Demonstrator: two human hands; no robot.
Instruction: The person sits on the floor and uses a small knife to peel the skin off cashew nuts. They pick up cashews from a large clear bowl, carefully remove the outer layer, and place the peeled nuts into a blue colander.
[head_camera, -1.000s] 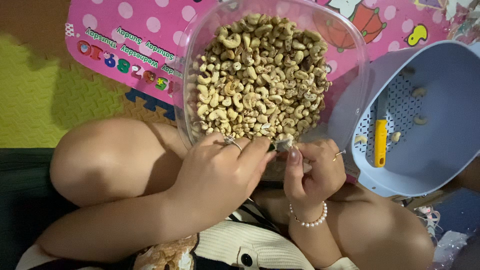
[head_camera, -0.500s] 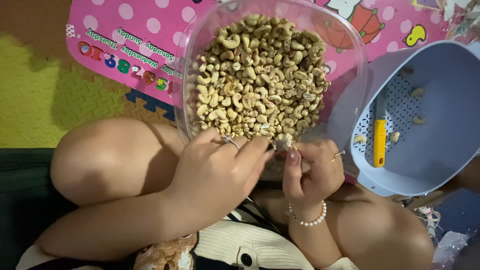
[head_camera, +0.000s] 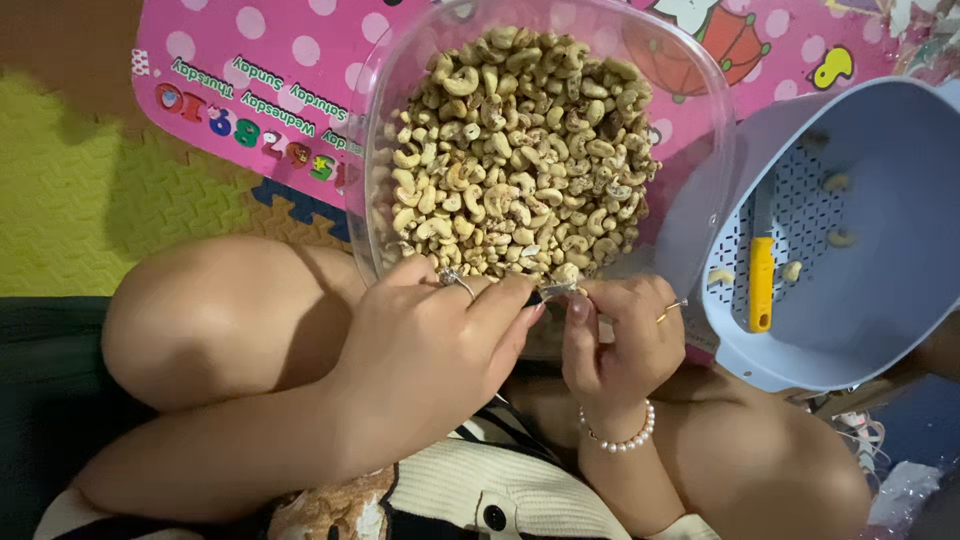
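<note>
A clear plastic bowl heaped with cashew nuts stands in front of my knees. My left hand, with a ring on one finger, is closed, its fingertips pinching a small metal tool at the bowl's near rim. My right hand, wearing a pearl bracelet and a ring, is closed opposite it and pinches a single cashew nut against the tool's tip. The two hands' fingertips touch. Most of that nut is hidden by the fingers.
To the right stands a blue perforated basket holding a yellow-handled knife and a few cashews. A pink dotted play mat and a yellow-green foam mat lie beneath. My bare knees flank the hands.
Both hands stay at the bowl's near rim with the fingertips together; only small finger movements show.
</note>
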